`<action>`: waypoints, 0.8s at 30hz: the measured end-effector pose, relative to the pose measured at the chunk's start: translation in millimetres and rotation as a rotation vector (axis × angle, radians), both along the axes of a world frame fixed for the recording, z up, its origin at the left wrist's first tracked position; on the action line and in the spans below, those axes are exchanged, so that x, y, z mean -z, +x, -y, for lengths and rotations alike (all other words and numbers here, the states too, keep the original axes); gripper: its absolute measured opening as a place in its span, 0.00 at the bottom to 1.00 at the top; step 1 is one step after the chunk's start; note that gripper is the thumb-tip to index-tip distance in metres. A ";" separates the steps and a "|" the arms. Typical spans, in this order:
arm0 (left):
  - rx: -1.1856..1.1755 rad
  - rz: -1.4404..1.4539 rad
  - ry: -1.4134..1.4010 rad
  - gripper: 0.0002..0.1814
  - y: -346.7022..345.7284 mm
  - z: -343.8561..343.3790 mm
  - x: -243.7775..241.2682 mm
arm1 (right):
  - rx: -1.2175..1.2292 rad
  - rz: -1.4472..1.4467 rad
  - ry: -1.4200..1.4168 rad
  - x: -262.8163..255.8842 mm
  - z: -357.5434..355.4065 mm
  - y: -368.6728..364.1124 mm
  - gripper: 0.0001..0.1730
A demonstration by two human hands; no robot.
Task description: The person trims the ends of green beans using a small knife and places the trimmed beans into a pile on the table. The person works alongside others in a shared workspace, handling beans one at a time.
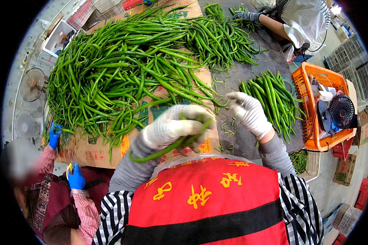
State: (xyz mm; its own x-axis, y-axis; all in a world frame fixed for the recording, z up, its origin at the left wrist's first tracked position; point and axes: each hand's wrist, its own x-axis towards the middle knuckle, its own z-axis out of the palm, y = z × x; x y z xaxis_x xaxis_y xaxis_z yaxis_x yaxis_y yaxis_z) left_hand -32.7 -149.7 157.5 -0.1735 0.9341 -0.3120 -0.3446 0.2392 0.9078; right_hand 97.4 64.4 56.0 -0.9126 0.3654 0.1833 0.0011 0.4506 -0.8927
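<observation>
My left hand (173, 124), in a pale knitted glove, is closed around long green chili peppers (164, 153) in front of my red apron. The hand and what it holds are blurred, and one curved pepper hangs towards my left forearm. My right hand (248, 111), gloved the same way, hovers over the dark tabletop with its fingers apart and no pepper visible in it. Just right of it lies a bundle of aligned green peppers (271, 98). A large tangled heap of green peppers (119, 70) spreads beyond my left hand on flattened cardboard (92, 150).
An orange plastic basket (300, 82) holding a small black fan (342, 111) stands at the right. Stem scraps (228, 132) dot the dark tabletop (248, 73). A co-worker's blue-gloved hand (76, 177) holds yellow-handled scissors (69, 170) at left; another co-worker's grey-gloved hand (247, 16) touches peppers opposite.
</observation>
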 end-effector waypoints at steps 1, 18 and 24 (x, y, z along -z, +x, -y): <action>-0.083 -0.035 0.029 0.15 -2.3 10.4 -1.3 | 0.050 0.120 -0.253 8.3 -11.2 2.8 0.16; -1.341 -0.300 0.470 0.18 -76.8 128.6 12.2 | -0.506 -0.091 0.586 81.3 71.7 -81.2 0.14; -1.286 -0.452 0.390 0.17 -74.8 142.6 30.7 | -0.538 0.057 0.565 87.9 72.3 -82.0 0.14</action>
State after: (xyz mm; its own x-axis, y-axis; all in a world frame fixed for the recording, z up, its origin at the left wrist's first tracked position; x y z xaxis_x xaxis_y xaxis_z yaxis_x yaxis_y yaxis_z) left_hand -107.5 -292.3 126.7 -0.9698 0.0628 0.2356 0.2066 -0.3014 0.9308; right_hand 15.3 -7.9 -31.9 -0.9515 -0.2644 0.1575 -0.3073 0.7883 -0.5331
